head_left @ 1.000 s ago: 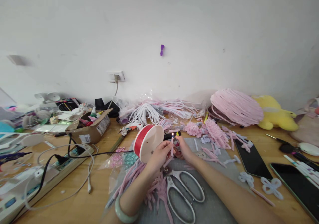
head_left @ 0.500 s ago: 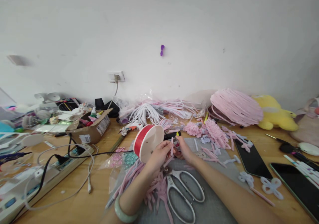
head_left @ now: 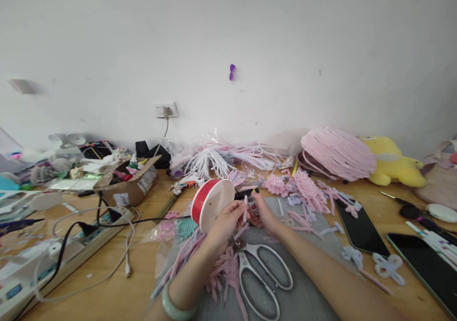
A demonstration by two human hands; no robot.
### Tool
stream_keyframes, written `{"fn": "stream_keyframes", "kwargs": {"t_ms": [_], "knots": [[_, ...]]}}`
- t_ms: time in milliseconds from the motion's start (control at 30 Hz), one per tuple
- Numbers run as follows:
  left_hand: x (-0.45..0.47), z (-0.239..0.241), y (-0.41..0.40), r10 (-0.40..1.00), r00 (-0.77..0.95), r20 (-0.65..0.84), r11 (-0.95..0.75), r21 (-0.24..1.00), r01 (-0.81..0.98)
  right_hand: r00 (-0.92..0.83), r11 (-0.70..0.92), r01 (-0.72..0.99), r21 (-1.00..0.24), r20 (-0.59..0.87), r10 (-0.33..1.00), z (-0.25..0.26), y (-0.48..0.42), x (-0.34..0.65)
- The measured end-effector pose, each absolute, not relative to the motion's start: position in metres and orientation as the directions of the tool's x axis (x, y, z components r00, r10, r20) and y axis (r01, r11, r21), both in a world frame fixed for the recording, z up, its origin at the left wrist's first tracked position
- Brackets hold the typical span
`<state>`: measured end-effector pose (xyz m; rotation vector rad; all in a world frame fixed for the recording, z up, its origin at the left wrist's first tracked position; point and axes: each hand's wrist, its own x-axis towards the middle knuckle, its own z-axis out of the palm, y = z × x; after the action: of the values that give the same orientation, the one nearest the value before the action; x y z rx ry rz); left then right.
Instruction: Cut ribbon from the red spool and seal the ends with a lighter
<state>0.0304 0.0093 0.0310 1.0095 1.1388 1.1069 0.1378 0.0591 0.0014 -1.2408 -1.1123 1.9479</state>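
My left hand (head_left: 231,218) is closed, pinching a short piece of pink pipe cleaner (head_left: 245,208) upright between thumb and fingertips. Close beside it, my right hand (head_left: 264,212) is wrapped round what looks like a small lighter (head_left: 253,206) with a dark and yellow top. The lighter is partly covered by the fingers. Left of my hands stands a spool of red ribbon (head_left: 203,201), with my left hand in front of its edge. Below my hands lie large grey-handled scissors (head_left: 266,268), on a grey mat (head_left: 303,287) beside pink pipe cleaner pieces (head_left: 228,268).
White pipe cleaners (head_left: 210,161) lie along the wall, with a pink bundle (head_left: 337,153) and yellow plush toy (head_left: 392,161) farther right. Two phones (head_left: 362,228) lie at the right. At left are a cardboard box (head_left: 132,188) and a power strip (head_left: 82,245) with trailing cables.
My hands stay nearly in place. The right hand and lighter shift very slightly, and more of the lighter's body shows now.
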Motion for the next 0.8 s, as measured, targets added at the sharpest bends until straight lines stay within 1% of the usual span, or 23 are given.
{"fn": "stream_keyframes", "kwargs": {"t_ms": [167, 400, 500, 633, 800], "knots": [[0.032, 0.03, 0.008, 0.984, 0.046, -0.172, 0.177, 0.974, -0.144, -0.312, -0.503, -0.053, -0.863, -0.464, 0.829, 0.007, 0.055, 0.135], [0.034, 0.029, 0.007, 0.981, 0.068, -0.183, 0.191, 0.973, -0.129, -0.251, -0.499, -0.121, -0.858, -0.46, 0.852, 0.011, 0.053, 0.133], [0.034, 0.03, 0.007, 0.98, 0.072, -0.185, 0.193, 0.972, -0.132, -0.259, -0.517, -0.1, -0.85, -0.479, 0.838, 0.014, 0.052, 0.133], [0.034, 0.029, 0.01, 0.978, 0.054, -0.2, 0.206, 0.968, -0.142, -0.26, -0.517, -0.125, -0.847, -0.475, 0.841, 0.016, 0.05, 0.133], [0.033, 0.028, 0.011, 0.974, 0.065, -0.219, 0.225, 0.968, -0.108, -0.298, -0.521, -0.121, -0.845, -0.469, 0.831, 0.014, 0.051, 0.133]]}}
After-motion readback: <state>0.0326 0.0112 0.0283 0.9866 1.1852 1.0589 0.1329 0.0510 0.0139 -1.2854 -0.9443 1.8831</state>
